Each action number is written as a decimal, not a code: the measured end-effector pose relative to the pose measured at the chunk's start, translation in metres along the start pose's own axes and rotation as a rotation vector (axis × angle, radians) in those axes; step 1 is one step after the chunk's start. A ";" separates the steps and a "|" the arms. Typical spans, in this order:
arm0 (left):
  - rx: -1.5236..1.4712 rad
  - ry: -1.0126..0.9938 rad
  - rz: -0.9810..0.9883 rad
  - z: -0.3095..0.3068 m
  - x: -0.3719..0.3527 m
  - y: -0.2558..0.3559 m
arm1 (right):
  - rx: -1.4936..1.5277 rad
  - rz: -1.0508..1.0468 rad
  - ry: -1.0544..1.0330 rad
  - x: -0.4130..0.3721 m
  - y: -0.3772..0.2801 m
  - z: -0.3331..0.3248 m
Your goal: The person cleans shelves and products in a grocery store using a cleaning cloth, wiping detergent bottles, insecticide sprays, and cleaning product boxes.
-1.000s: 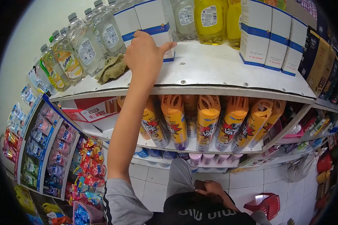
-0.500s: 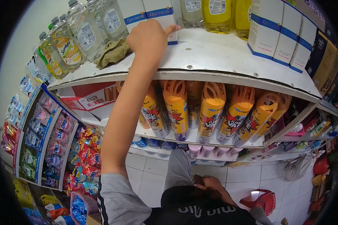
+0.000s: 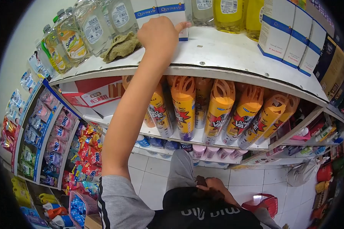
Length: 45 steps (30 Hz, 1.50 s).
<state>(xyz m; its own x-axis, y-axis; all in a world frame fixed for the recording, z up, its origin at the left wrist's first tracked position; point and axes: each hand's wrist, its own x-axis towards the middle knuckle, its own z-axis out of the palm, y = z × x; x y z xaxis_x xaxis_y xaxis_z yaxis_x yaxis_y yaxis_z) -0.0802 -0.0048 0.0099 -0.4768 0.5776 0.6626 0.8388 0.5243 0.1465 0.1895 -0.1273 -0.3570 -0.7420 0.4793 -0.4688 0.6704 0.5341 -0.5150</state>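
Observation:
My left hand is stretched over the top shelf, seen from its back. It is closed on the lower part of two upright white-and-blue Quy Phi VIP boxes, thumb at their right edge; its other fingers are mostly hidden. A crumpled olive-green cloth lies just left of the wrist, beside clear bottles of liquid. Low by my body, my right hand is closed around a small dark brown object whose kind I cannot make out.
More white-and-blue boxes stand at the shelf's right, and yellow liquid bottles at the back. Below the shelf edge are orange-capped spray cans. Detergent packets hang on the left. A red basket sits on the floor.
The view has shifted slightly, so the shelf items appear a little further right and higher. My left hand stays at the boxes, and my right hand keeps the brown object.

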 end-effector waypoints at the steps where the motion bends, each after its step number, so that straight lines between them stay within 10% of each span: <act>1: 0.029 0.185 0.001 0.004 -0.001 0.000 | -0.021 -0.009 0.000 0.002 0.001 0.001; 3: 0.088 0.556 0.005 0.013 -0.003 -0.001 | -0.043 -0.025 -0.002 0.004 0.003 0.003; 15: -0.361 0.118 -0.107 0.008 0.008 -0.002 | -0.015 -0.057 -0.140 0.004 0.017 0.016; 45: -0.314 0.146 -0.076 0.012 0.005 0.001 | -0.067 -0.151 -0.130 0.013 0.008 0.026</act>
<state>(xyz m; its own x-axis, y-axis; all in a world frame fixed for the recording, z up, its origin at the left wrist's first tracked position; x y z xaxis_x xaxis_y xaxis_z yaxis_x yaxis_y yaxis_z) -0.0850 0.0055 0.0047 -0.5175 0.4368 0.7358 0.8530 0.3317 0.4030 0.1850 -0.1351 -0.3857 -0.8243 0.2987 -0.4809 0.5469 0.6399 -0.5399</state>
